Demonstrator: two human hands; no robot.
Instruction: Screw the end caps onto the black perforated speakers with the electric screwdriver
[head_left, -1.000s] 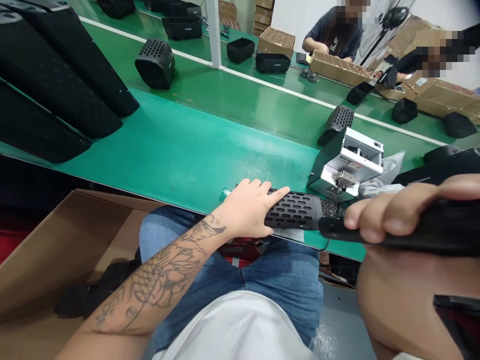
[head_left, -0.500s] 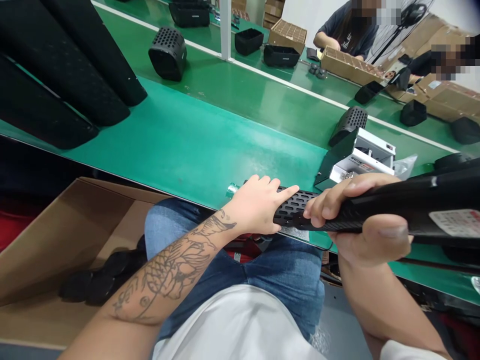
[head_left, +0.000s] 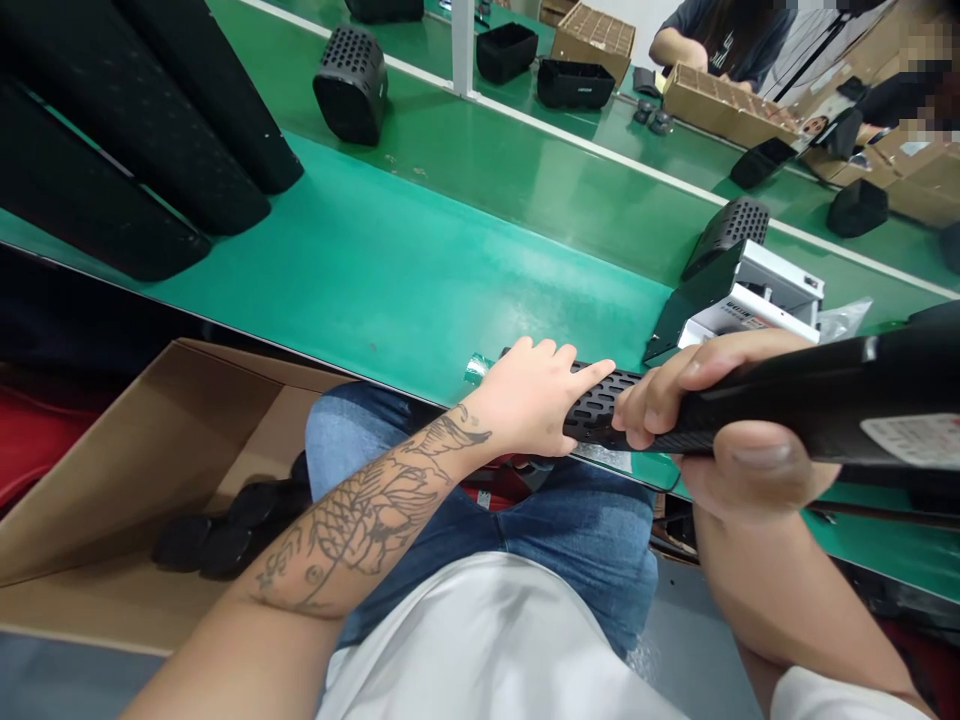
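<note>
My left hand [head_left: 536, 395] lies over the end of a black perforated grille part [head_left: 596, 412] at the near edge of the green bench [head_left: 420, 280], fingers curled on it and the index finger stretched along its top. My right hand [head_left: 731, 425] is wrapped round a long black power tool [head_left: 840, 405], whose front end meets the grille part just right of my left hand. The tool's tip is hidden behind my fingers.
A grey and white screw feeder [head_left: 739, 300] stands just beyond my hands. Long black housings [head_left: 150, 130] lie at the far left. An open cardboard box [head_left: 142, 480] with dark parts sits below the bench, left of my knee. Other people work at cardboard trays [head_left: 720, 100] across the belt.
My right hand swung the black tool leftward from the right, bringing its front end against the grille part. My left hand stayed on the part. The view shifted slightly.
</note>
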